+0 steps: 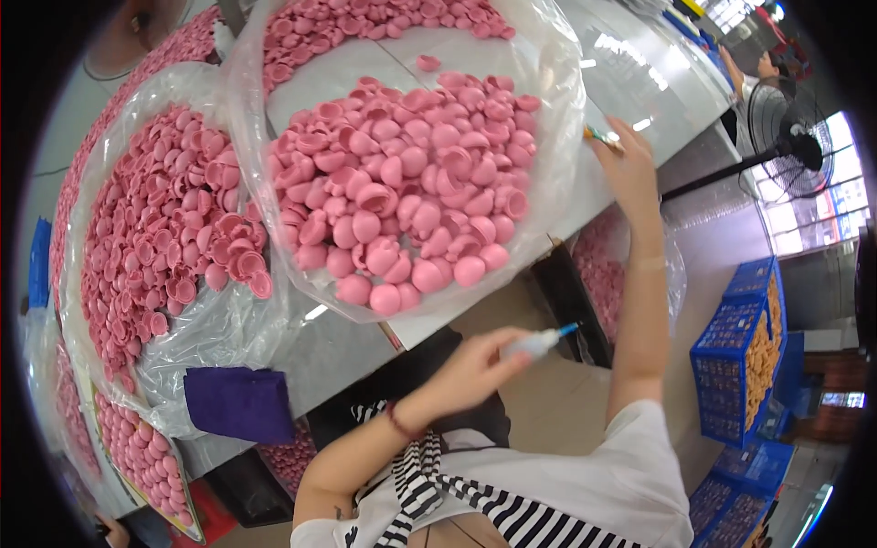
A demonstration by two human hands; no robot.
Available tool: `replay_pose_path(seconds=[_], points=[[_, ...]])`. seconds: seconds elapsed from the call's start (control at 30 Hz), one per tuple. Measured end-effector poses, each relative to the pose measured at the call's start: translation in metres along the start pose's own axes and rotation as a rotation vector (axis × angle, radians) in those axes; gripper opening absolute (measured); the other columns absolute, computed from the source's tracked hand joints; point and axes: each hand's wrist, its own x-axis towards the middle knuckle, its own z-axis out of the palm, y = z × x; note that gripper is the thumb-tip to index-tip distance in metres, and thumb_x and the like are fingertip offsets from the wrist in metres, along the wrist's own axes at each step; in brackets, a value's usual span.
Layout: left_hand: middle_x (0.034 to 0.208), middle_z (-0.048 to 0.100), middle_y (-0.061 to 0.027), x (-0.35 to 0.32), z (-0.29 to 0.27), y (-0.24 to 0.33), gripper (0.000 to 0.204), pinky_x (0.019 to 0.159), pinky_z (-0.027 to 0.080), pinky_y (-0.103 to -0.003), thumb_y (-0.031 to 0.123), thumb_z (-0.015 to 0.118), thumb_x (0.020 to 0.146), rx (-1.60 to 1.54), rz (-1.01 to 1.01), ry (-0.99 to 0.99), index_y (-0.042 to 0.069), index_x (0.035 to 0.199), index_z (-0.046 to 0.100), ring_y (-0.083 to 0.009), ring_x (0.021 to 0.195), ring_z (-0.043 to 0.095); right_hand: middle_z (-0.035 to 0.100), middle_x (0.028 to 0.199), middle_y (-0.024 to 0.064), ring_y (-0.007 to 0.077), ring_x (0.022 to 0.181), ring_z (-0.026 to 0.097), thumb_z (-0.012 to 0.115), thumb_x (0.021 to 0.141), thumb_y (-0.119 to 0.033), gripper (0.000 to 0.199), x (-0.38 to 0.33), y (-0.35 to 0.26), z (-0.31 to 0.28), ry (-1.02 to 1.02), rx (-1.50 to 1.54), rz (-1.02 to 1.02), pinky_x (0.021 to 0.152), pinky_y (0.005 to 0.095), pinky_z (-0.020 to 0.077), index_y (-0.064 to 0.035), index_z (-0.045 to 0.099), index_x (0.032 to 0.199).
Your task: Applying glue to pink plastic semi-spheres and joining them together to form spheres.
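The head view looks down on a pale grey table (639, 82) with big clear bags full of pink half-shells. The left hand (475, 365) is closed around a small squeeze bottle (539, 342) with a blue tip, and holds it in the air just off the near edge of the table, over the lap. The right hand (626, 164) reaches out to the right edge of the table, beside the middle bag (557, 119), and pinches a thin little tool (603, 138); the fingers are shut on it. The pile of pink shells (411, 192) in that bag comes right up to the near edge, where the bag hangs over a bit. I think a bump from the right arm could push the bag, and shells could roll off onto the floor. The bottle tip points sideways, so a hard squeeze could drip on the striped clothes (475, 502) below. A purple cloth (239, 404) lies by the near left edge, next to another full bag (164, 237). Blue crates (740, 356) stand on the floor to the right
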Motion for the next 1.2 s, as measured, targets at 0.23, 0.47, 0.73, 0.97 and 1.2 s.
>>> replay_pose_path(seconds=[0.23, 0.47, 0.73, 0.97, 1.2], points=[[0.071, 0.053, -0.0011, 0.052, -0.025, -0.153, 0.037, 0.055, 0.04, -0.024, 0.021, 0.056, 0.083, 0.235, -0.049, 0.465, 0.001, 0.114, 0.051, -0.0084, 0.061, 0.047, 0.057, 0.077, 0.0046, 0.011, 0.071, 0.054, 0.041, 0.091, -0.029, 0.031, -0.041, -0.034, -0.007, 0.154, 0.561, 0.521, 0.055, 0.0232, 0.0432, -0.0032, 0.056, 0.084], [0.069, 0.051, -0.003, 0.049, -0.013, -0.135, 0.037, 0.054, 0.038, -0.025, 0.019, 0.058, 0.08, 0.34, 0.042, 0.444, 0.0, 0.112, 0.052, -0.0105, 0.059, 0.045, 0.049, 0.052, -0.001, 0.0033, 0.041, 0.039, 0.042, 0.09, -0.038, 0.044, -0.24, -0.04, 0.056, -0.1, 0.634, 1.029, 0.038, 0.0168, 0.0244, -0.0046, 0.056, 0.066], [0.074, 0.052, -0.0039, 0.045, -0.018, -0.133, 0.038, 0.057, 0.04, -0.025, 0.021, 0.059, 0.081, 0.398, 0.042, 0.451, 0.0, 0.111, 0.052, -0.0106, 0.061, 0.046, 0.041, 0.049, -0.0014, 0.0057, 0.044, 0.036, 0.037, 0.091, -0.03, 0.043, -0.236, -0.085, 0.059, -0.131, 0.805, 1.02, 0.042, 0.0219, 0.0257, -0.0028, 0.05, 0.06], [0.085, 0.057, -0.0068, 0.044, -0.019, -0.134, 0.038, 0.06, 0.042, -0.024, 0.019, 0.058, 0.081, 0.325, 0.045, 0.425, 0.001, 0.113, 0.051, -0.0114, 0.064, 0.05, 0.042, 0.052, 0.0004, 0.0075, 0.047, 0.037, 0.035, 0.091, -0.027, 0.041, -0.23, -0.087, 0.057, -0.141, 0.711, 0.956, 0.044, 0.0238, 0.0272, -0.001, 0.049, 0.063], [0.089, 0.057, -0.0088, 0.043, -0.018, -0.134, 0.039, 0.062, 0.044, -0.025, 0.019, 0.058, 0.081, 0.388, 0.043, 0.455, 0.004, 0.116, 0.051, -0.0131, 0.065, 0.051, 0.041, 0.05, 0.0022, 0.0073, 0.049, 0.039, 0.039, 0.09, -0.025, 0.038, -0.232, -0.082, 0.056, -0.169, 0.705, 0.896, 0.044, 0.0256, 0.0303, 0.0053, 0.056, 0.075]])
